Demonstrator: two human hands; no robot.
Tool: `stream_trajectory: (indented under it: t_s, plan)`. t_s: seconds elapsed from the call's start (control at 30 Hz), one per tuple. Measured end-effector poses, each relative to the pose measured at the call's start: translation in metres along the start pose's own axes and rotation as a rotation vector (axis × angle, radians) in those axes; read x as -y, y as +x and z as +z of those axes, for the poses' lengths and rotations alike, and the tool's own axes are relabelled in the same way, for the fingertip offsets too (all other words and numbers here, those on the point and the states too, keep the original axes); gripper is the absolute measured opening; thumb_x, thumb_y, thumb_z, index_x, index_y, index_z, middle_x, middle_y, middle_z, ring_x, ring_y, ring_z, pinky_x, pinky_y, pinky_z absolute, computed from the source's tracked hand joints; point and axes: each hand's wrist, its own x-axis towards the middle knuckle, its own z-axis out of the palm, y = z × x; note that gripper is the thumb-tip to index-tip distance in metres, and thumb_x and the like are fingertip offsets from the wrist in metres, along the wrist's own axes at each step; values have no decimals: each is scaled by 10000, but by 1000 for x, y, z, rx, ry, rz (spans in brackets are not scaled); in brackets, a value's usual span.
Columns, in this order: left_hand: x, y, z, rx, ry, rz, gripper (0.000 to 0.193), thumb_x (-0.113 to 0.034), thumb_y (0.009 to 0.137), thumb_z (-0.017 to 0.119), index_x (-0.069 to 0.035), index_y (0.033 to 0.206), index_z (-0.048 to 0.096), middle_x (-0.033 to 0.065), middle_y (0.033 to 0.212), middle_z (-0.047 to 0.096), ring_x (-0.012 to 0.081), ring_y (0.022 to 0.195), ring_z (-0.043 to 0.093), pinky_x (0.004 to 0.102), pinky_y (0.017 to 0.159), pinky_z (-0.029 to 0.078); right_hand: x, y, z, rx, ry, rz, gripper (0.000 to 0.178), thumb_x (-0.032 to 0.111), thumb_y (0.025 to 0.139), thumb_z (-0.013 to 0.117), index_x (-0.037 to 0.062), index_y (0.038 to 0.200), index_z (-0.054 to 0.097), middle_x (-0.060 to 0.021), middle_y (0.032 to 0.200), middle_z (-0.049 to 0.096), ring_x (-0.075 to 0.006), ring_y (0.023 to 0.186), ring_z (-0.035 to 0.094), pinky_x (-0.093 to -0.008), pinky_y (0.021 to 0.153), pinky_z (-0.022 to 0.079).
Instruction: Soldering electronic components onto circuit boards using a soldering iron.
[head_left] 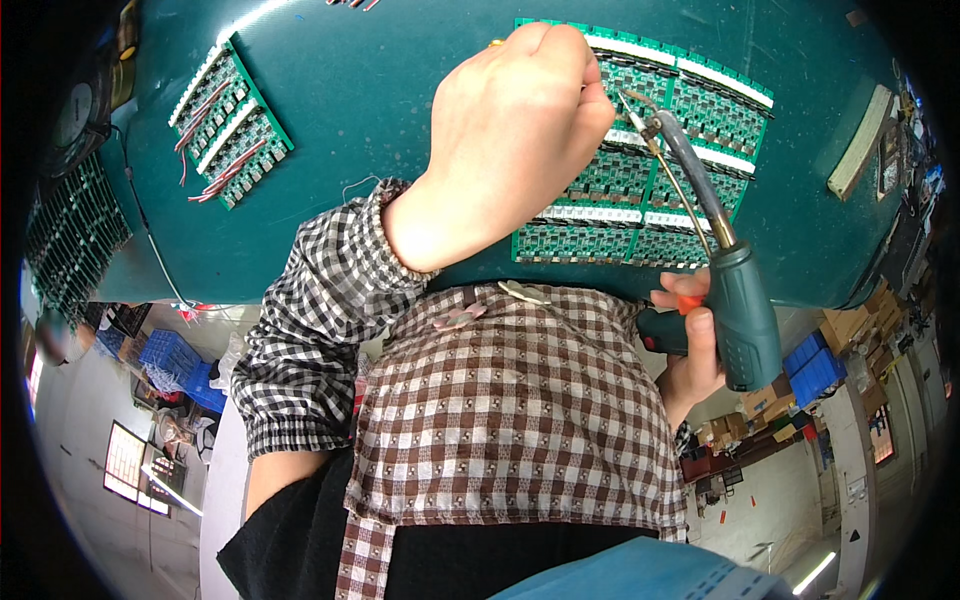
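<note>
My right hand [695,365] is wrapped round the grip of a dark green soldering gun [748,320], fingers at its orange trigger. The gun's metal tube and tip reach up and left over a panel of green circuit boards [722,108] with rows of white connectors. A thin feed tube runs beside the metal tube, and both end close to my left hand [520,120]. That hand is closed in a fist above the panel's left part, covering some of it. Whatever its fingers grip is hidden. Contact between the tip and the boards cannot be made out.
Further left on the green tabletop [350,80] lies a smaller board panel [245,140] with red, black and white wires. Dark boards [75,240] and a black cable [145,215] are at the left edge. A pale block [860,140] lies at the right.
</note>
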Motion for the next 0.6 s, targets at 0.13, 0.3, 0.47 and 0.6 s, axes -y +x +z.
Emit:
stream_trajectory:
  t_s: [0.13,0.3,0.47,0.6]
  plan:
    - [-1,0,-1,8,-3,-8,111,-68,695,658,-59,742,557,29,662,539,151,554,536,285,499,448,-1,0,0,11,-7,-5,370,182,785,629,-101,1010,550,-173,834,592,-277,712,633,-365,570,576]
    - [0,0,-2,12,-5,-1,111,-71,699,660,-58,749,563,31,672,548,151,558,542,282,506,454,-2,-1,0,8,-2,0,357,180,785,630,-95,1000,552,-170,841,588,-275,701,626,-368,568,576]
    - [-1,0,-3,17,-22,-2,112,-74,703,664,-57,759,568,34,687,559,153,575,556,282,515,461,-2,0,-2,29,0,-9,331,174,785,631,-93,966,559,-175,844,581,-270,705,622,-363,567,576]
    - [0,0,-4,33,3,-17,112,-73,704,665,-56,762,570,35,692,562,153,583,562,282,522,465,-3,1,-2,56,-8,-9,315,172,788,629,-92,945,559,-173,834,576,-264,697,619,-363,570,573]
